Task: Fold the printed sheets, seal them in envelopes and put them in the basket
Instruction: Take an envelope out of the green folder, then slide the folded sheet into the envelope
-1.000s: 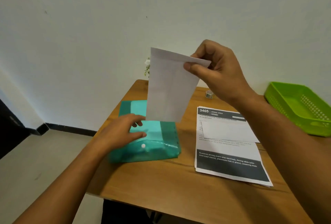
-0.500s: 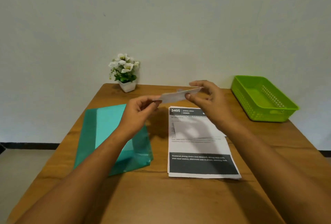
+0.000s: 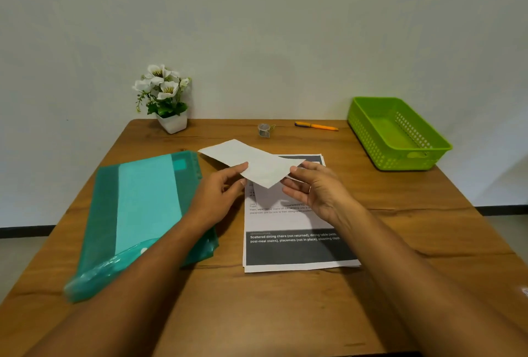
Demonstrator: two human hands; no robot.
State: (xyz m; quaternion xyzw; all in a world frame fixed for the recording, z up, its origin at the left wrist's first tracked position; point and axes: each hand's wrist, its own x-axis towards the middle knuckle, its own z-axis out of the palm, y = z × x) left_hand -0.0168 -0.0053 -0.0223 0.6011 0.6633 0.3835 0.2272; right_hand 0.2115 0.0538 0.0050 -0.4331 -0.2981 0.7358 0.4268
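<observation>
Head view is showing a wooden table (image 3: 285, 314) with a potted white flower (image 3: 165, 99), a small tape roll (image 3: 264, 130) and an orange pen (image 3: 316, 126) sitting along its far edge, and a green basket (image 3: 400, 135) standing at the far right. A teal plastic folder (image 3: 143, 214) is lying under the left forearm. 2 hands are holding a white envelope (image 3: 254, 164) above the printed sheets (image 3: 297, 242): the left hand (image 3: 220, 194) is pinching its near edge, the right hand (image 3: 317, 191) is gripping its right corner. Arms are covering part of the sheets, and their small print is unreadable.
</observation>
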